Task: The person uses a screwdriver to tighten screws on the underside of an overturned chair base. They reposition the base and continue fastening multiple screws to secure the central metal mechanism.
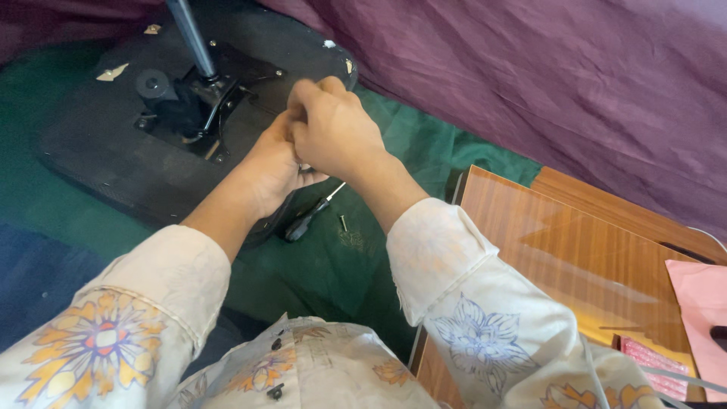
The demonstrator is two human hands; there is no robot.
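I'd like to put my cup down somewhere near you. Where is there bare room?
The wooden table top is bare between its left edge and the pink sheet. The green cloth lies free between the chair base and the table. It is crowded by the left hand and right hand, with the screwdriver and screw beneath.

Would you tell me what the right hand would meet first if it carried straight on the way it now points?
Probably the black metal mechanism plate on the upturned chair seat, since the right hand points up-left toward it; depth is unclear.
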